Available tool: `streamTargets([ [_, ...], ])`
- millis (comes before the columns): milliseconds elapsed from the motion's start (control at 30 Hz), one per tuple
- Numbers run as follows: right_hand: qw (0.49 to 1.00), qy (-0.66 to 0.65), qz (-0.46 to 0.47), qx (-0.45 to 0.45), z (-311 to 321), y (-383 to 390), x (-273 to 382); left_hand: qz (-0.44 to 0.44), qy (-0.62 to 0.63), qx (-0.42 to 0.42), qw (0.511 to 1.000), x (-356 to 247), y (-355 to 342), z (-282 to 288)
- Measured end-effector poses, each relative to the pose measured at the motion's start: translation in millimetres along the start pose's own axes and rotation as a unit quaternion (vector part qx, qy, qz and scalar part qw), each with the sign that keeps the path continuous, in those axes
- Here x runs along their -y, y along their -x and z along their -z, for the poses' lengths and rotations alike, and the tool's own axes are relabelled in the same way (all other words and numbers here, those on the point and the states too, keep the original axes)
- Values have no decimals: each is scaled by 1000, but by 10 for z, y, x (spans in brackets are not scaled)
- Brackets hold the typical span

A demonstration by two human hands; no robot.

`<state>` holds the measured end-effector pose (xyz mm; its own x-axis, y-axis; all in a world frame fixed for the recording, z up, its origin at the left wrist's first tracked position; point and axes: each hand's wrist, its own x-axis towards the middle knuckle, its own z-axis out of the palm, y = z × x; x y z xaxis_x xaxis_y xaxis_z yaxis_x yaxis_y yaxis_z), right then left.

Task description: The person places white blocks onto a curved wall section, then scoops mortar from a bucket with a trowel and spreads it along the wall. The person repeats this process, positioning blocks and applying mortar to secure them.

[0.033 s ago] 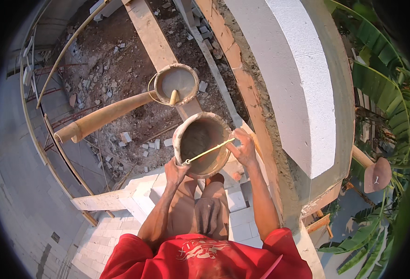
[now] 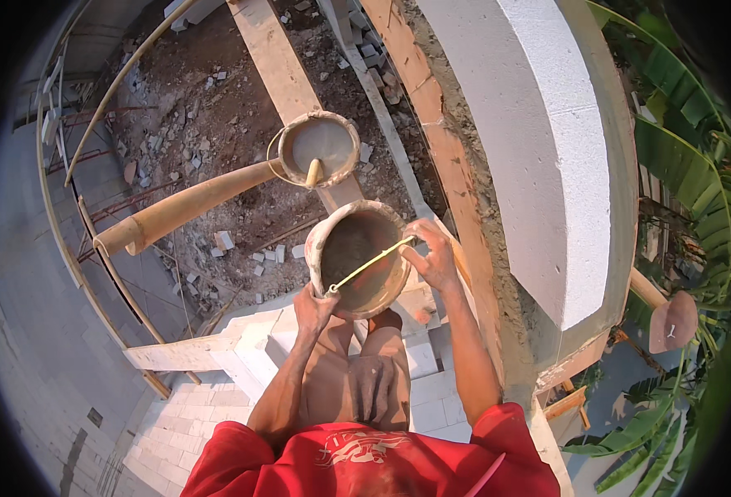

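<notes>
A mortar-crusted bucket (image 2: 317,248) is in front of my legs, its mouth facing up and wet grey mortar inside. My left hand (image 2: 313,310) is closed at its near left rim. At the right rim, the fingers of my right hand (image 2: 433,257) are closed too. A thin yellow-green handle (image 2: 371,263) crosses the mouth from one hand to the other, looped at its left end. Whether the bucket's base rests on anything is hidden. Just beyond stands a second bucket (image 2: 354,149) with grey contents and a pale rod-like grip (image 2: 314,172) sticking out.
A narrow plank (image 2: 273,62) runs away under the far bucket, above rubble-strewn ground (image 2: 191,124). A bamboo pole (image 2: 183,205) juts left. White block wall (image 2: 539,149) with wet mortar along it rises close on my right. White blocks (image 2: 254,352) lie by my legs; banana leaves (image 2: 680,166) hang far right.
The view has shifted slightly, so the wall sits a little farther right. Both hands keep the same hold on the bucket.
</notes>
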<state>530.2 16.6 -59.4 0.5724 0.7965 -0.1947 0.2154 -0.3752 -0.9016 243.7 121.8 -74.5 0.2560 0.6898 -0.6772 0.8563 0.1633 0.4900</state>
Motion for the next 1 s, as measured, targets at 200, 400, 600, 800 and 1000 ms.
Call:
streamTargets([
  [200, 973, -76, -206, 71, -1207, -1572, -1009, 135, 144, -118, 973, 696, -413, 154],
  [400, 929, 178, -251, 205, -2771, -2495, -2109, 248, 260, -176, 916, 985, -718, 267],
  [600, 869, 267, -325, 259, -3736, -2741, -2222, 266, 369, -226, 861, 1352, -908, 123],
  [800, 867, 268, -347, 238, -4060, -2736, -2571, 304, 426, -220, 823, 1486, -877, 32],
  [1000, 892, 231, -320, 221, -3633, -2515, -2958, 319, 451, -233, 801, 1314, -922, -59],
])
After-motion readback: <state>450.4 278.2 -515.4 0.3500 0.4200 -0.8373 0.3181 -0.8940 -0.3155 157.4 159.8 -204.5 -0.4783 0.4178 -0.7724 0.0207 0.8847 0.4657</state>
